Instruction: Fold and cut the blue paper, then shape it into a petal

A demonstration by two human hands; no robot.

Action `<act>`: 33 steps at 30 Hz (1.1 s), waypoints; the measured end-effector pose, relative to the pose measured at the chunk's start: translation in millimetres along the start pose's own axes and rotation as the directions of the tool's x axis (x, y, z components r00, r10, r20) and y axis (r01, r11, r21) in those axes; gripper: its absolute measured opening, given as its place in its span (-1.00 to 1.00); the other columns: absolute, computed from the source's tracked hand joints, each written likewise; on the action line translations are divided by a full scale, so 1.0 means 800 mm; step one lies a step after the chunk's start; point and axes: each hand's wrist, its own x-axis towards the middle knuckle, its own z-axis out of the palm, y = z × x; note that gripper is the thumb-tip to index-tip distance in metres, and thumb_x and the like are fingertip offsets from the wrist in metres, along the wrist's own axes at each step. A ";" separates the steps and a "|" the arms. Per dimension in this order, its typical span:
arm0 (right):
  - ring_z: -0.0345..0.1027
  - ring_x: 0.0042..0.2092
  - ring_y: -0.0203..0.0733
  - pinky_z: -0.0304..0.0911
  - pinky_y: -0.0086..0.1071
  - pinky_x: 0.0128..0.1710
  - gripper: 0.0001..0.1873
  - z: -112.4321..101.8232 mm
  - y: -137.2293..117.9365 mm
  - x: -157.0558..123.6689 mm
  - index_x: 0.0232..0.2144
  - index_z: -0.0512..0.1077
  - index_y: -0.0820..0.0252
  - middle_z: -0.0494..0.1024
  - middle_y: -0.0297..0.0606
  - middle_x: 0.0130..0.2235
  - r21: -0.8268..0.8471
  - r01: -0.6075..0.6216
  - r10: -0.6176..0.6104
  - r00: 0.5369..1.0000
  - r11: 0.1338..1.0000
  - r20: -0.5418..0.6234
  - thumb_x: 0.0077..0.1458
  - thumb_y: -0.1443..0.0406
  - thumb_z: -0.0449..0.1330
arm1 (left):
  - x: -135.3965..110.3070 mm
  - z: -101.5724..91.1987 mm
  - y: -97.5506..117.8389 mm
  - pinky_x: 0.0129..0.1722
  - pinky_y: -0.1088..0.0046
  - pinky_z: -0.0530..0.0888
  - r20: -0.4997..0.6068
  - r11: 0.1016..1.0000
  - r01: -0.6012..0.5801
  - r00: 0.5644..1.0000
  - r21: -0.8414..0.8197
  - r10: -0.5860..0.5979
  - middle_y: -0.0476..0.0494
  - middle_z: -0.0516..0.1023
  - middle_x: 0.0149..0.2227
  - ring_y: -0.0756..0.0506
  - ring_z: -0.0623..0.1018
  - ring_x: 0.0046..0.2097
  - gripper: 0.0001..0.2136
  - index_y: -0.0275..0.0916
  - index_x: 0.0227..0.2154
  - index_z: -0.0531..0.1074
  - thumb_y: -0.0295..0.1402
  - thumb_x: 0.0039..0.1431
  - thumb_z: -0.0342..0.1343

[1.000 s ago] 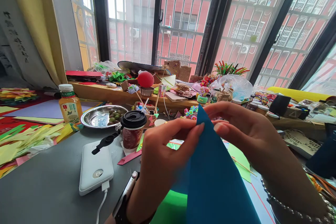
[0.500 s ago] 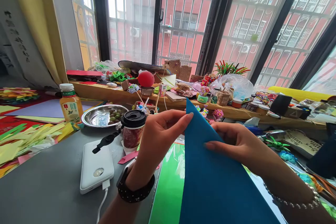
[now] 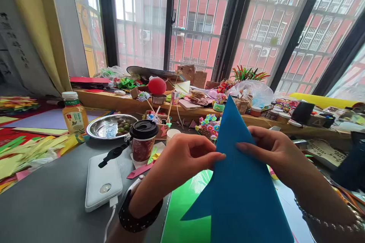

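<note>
A blue sheet of paper [image 3: 242, 193], folded to a point that stands upright, is held in front of me above the grey table [image 3: 51, 205]. My left hand [image 3: 185, 159] pinches its left edge a little below the tip. My right hand [image 3: 273, 155] grips its right side, thumb on the front face. A black watch sits on my left wrist and a bead bracelet on my right. A green sheet [image 3: 185, 212] lies flat under the blue one.
A white power bank [image 3: 104, 182] with a cable lies left of my hands, a lidded cup [image 3: 144, 140], steel dish [image 3: 110, 126] and juice bottle [image 3: 73, 113] beyond. Coloured paper scraps [image 3: 25, 152] pile at left. Craft clutter [image 3: 228, 98] fills the windowsill shelf.
The paper's tip swung right and rose. My left hand slid down from the tip to the left edge, and the right hand shifted up the right side.
</note>
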 end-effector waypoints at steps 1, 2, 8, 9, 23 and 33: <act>0.43 -0.39 -0.15 0.40 -0.38 -0.46 -0.60 -0.001 0.000 -0.001 -0.26 0.44 0.19 0.55 -0.21 -0.36 -0.015 -0.001 0.001 1.000 1.000 -0.008 -0.23 0.20 0.31 | 0.000 0.000 0.000 -0.51 0.60 0.40 0.022 1.000 0.016 1.000 -0.017 -0.016 0.01 0.44 -0.59 0.03 0.45 -0.50 -0.82 -0.30 -0.56 0.43 -0.26 -0.07 0.16; 0.43 -0.39 -0.13 0.41 -0.37 -0.46 -0.58 -0.002 -0.001 -0.001 -0.25 0.43 0.19 0.55 -0.20 -0.35 -0.026 0.000 -0.001 1.000 1.000 -0.018 -0.24 0.18 0.31 | 0.001 0.001 -0.001 -0.49 0.59 0.41 0.040 0.999 0.028 0.999 -0.029 -0.027 0.01 0.44 -0.58 0.04 0.45 -0.49 -0.83 -0.29 -0.55 0.43 -0.26 -0.07 0.15; 0.43 -0.39 -0.16 0.42 -0.38 -0.46 -0.59 -0.003 -0.001 -0.004 -0.23 0.42 0.17 0.55 -0.23 -0.33 -0.049 0.019 -0.021 0.998 0.999 -0.055 -0.20 0.19 0.29 | 0.001 0.001 -0.001 -0.48 0.60 0.36 0.078 0.993 0.016 0.997 0.115 -0.025 0.04 0.38 -0.56 0.05 0.38 -0.47 -0.83 -0.28 -0.51 0.38 -0.26 -0.04 0.12; 0.44 -0.38 -0.15 0.42 -0.37 -0.44 -0.59 -0.004 -0.001 -0.004 -0.22 0.42 0.17 0.55 -0.22 -0.33 -0.055 0.024 -0.027 0.998 0.998 -0.061 -0.19 0.19 0.29 | 0.001 0.002 -0.001 -0.52 0.62 0.32 0.094 0.985 -0.003 0.996 0.174 -0.013 0.07 0.33 -0.58 0.07 0.34 -0.50 -0.83 -0.28 -0.55 0.35 -0.26 -0.04 0.11; 0.44 -0.43 -0.15 0.41 -0.39 -0.50 -0.67 -0.007 0.002 -0.004 -0.34 0.45 0.17 0.55 -0.27 -0.39 0.004 0.058 -0.057 0.992 0.998 -0.115 -0.27 0.24 0.33 | 0.002 0.005 -0.007 -0.53 0.60 0.26 0.127 0.963 0.003 0.991 0.269 -0.038 0.09 0.21 -0.63 0.05 0.32 -0.51 -0.76 -0.26 -0.64 0.22 -0.27 0.01 0.05; 0.44 -0.44 -0.16 0.40 -0.42 -0.51 -0.69 -0.005 0.000 -0.003 -0.37 0.44 0.17 0.55 -0.28 -0.41 -0.012 0.047 -0.049 0.990 0.999 -0.132 -0.27 0.24 0.33 | 0.000 0.005 -0.007 -0.52 0.60 0.29 0.134 0.968 0.018 0.990 0.248 -0.053 0.08 0.23 -0.62 0.04 0.34 -0.49 -0.78 -0.26 -0.64 0.23 -0.30 0.01 0.04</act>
